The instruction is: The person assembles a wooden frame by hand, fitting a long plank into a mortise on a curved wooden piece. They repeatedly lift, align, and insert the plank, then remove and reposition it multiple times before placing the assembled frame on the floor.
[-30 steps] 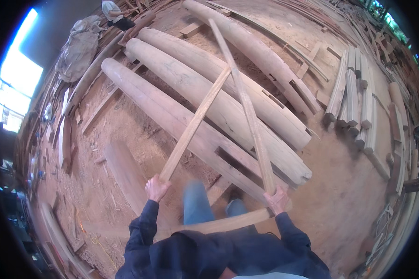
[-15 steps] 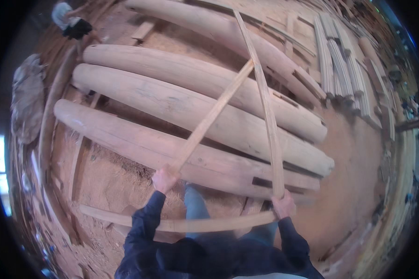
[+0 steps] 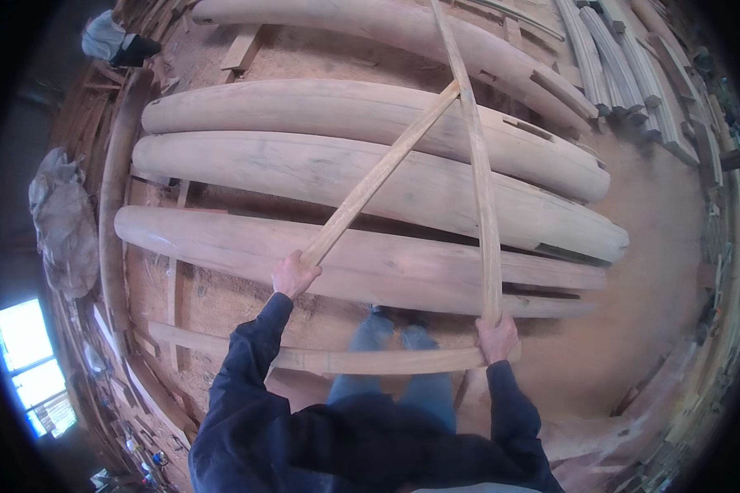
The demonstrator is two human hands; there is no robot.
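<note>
A large frame of pale wooden slats is in my hands, shaped like a big square with a brace. Around its diagonal slat (image 3: 378,182) my left hand (image 3: 297,274) is closed. My right hand (image 3: 497,338) grips the near end of the long slat (image 3: 478,172), at the corner where the cross slat (image 3: 403,362) meets it. That cross slat runs leftward in front of my legs, partly behind my left sleeve. Beyond my feet lie shaped logs: the nearest log (image 3: 337,256), a middle log (image 3: 370,179) and a farther log (image 3: 263,107). The frame reaches out above them.
Another log (image 3: 370,34) with slots lies farther back. Planed beams (image 3: 612,62) are stacked at the far right. A person (image 3: 111,39) bends at the far left. A grey wrapped bundle (image 3: 62,222) sits along the left side, above a bright window (image 3: 31,361). Sawdust covers the floor.
My view has shifted, so the logs appear turned and the window shows more fully. Both hands still hold the frame, which sits slightly higher in the picture.
</note>
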